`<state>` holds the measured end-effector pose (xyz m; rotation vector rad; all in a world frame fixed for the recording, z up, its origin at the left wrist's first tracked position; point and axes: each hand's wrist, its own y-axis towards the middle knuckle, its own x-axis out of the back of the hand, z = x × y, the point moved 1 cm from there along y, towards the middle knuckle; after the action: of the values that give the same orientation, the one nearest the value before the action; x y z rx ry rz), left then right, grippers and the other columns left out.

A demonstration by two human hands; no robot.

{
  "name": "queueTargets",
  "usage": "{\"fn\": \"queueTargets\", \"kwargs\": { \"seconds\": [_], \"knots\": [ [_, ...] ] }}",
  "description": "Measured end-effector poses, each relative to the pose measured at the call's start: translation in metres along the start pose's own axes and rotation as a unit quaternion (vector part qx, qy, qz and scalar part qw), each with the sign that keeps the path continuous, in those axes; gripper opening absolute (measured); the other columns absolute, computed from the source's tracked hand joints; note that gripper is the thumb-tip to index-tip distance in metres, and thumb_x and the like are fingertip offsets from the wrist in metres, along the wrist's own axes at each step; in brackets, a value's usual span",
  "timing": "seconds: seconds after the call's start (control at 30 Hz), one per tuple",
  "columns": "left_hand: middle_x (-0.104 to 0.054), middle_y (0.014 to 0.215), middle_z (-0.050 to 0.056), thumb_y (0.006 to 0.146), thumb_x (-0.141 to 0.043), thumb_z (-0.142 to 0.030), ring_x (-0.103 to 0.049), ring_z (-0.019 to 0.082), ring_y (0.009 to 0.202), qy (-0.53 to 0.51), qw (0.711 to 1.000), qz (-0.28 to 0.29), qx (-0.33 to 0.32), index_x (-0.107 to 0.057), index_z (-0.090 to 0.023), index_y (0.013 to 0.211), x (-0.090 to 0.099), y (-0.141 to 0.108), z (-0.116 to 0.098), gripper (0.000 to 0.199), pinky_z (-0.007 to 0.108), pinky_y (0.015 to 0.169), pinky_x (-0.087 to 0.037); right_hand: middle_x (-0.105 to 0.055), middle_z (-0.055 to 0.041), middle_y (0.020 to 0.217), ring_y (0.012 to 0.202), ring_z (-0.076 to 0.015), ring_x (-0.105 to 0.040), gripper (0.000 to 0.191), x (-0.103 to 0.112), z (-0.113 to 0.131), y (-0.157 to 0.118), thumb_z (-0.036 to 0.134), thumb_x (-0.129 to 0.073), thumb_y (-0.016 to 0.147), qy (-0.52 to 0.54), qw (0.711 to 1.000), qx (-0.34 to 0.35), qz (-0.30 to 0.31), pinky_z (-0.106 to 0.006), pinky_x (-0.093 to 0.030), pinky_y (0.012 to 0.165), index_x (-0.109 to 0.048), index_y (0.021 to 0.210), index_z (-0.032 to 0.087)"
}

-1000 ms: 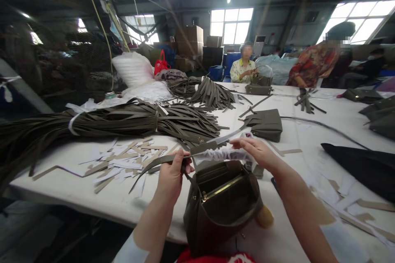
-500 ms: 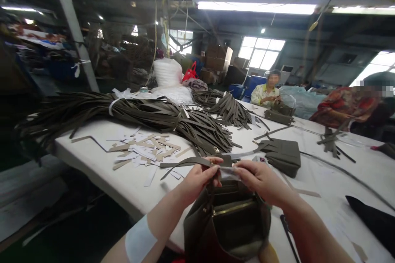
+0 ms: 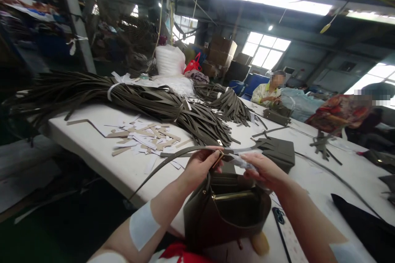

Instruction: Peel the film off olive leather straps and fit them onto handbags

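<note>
Above the dark olive handbag (image 3: 200, 218), my left hand (image 3: 202, 165) pinches a strap (image 3: 168, 161) at its gold buckle (image 3: 218, 158). The strap's long tail arcs left and down past the table edge. My right hand (image 3: 263, 167) grips a crumpled piece of clear plastic film (image 3: 242, 162) beside the buckle. Whether the film is still joined to the strap, I cannot tell. The handbag stands upright at the near table edge with its mouth open and a gold zipper (image 3: 233, 195) inside.
Bundled straps (image 3: 148, 100) lie across the white table (image 3: 101, 160), with paper and tan strips (image 3: 151, 141) in front. Another olive bag (image 3: 279, 152) lies beyond my right hand. A phone (image 3: 285, 230) is near my right forearm. Two people (image 3: 266, 93) work at the far side.
My right hand has shifted right with the film, which is now more bunched. The gold buckle has come into view at my left fingers. The strap tail now hangs further down left.
</note>
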<state>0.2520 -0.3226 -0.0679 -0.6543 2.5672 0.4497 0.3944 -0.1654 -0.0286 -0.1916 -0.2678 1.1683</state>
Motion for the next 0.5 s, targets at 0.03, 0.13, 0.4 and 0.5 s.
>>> {"fn": "queueTargets", "kwargs": {
  "seconds": [0.03, 0.13, 0.4, 0.5],
  "knots": [
    [-0.066, 0.065, 0.002, 0.077, -0.072, -0.045, -0.06, 0.013, 0.053, 0.007, 1.0, -0.012, -0.016, -0.066, -0.013, 0.107, -0.001, 0.001, -0.002, 0.044, 0.025, 0.054, -0.048, -0.038, 0.01, 0.036, 0.03, -0.0023, -0.021, 0.041, 0.0, 0.004, 0.001, 0.056, -0.065, 0.08, -0.021, 1.0, -0.003, -0.004, -0.016, -0.032, 0.037, -0.061, 0.079, 0.015],
    [-0.066, 0.064, 0.001, 0.078, -0.072, -0.044, -0.06, 0.013, 0.052, 0.019, 0.998, -0.035, -0.056, -0.065, -0.013, 0.106, -0.005, 0.006, -0.006, 0.042, 0.025, 0.054, -0.05, -0.049, 0.0058, 0.042, 0.029, -0.0033, -0.025, 0.048, 0.005, 0.018, 0.002, 0.062, -0.062, 0.078, -0.084, 0.996, -0.01, -0.005, -0.015, -0.012, 0.03, -0.061, 0.084, 0.015],
    [-0.062, 0.065, -0.001, 0.077, -0.07, -0.049, -0.057, 0.01, 0.053, 0.02, 0.994, -0.104, -0.023, -0.064, -0.013, 0.09, -0.016, 0.009, 0.006, 0.039, 0.022, 0.054, -0.048, -0.071, -0.0054, 0.088, 0.078, -0.0172, -0.063, 0.042, -0.001, 0.063, -0.011, 0.052, -0.058, 0.086, -0.35, 0.929, 0.099, 0.065, -0.026, -0.047, 0.069, -0.067, 0.105, 0.015],
    [-0.061, 0.067, -0.002, 0.078, -0.069, -0.051, -0.055, 0.009, 0.052, 0.033, 0.994, -0.105, -0.015, -0.064, -0.015, 0.094, -0.02, 0.008, 0.011, 0.04, 0.022, 0.054, -0.046, -0.071, -0.0051, 0.096, 0.085, -0.0193, -0.062, 0.03, -0.019, 0.07, -0.016, 0.038, -0.055, 0.089, -0.494, 0.856, 0.149, 0.018, -0.028, -0.044, 0.076, -0.068, 0.108, 0.019]
  ]
}}
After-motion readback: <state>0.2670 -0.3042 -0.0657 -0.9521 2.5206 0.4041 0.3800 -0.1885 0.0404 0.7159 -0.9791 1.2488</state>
